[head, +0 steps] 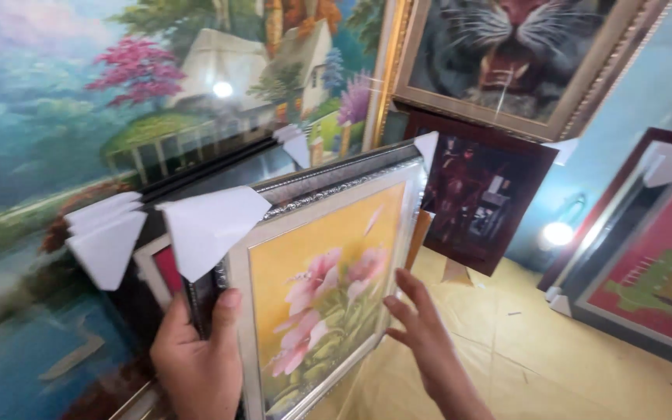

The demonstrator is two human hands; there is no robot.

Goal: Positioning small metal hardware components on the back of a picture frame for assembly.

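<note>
A large landscape painting [56, 117] fills the far left, with a pink tree, a pale house and blue water. Leaning in front of it is a stack of dark frames [145, 257], their upper corners capped with folded white corner guards [106, 237].

The left hand [200, 362] is closed around the left edge of a silver-framed flower picture [324, 288] — thumb on the front of the frame, fingers wrapped behind it. This picture stands tilted at the front of the stack, low in the middle of the view, showing pink blossoms on a yellow ground. Its top left corner wears a white paper corner [208, 225].

The right hand [421, 330] is open, fingers spread and straight, fingertips touching the right edge of the same silver frame; it grips nothing.

Behind and to the right hangs a dark red-framed picture [484, 194], and above it a gold-framed painting of a tiger's mouth [523, 54]. The floor [538, 350] is covered in tan sheeting. At the far right a picture with a red ground [655, 268] leans against the pale blue wall [647, 101] — a lamp's reflection glows just beside it.
</note>
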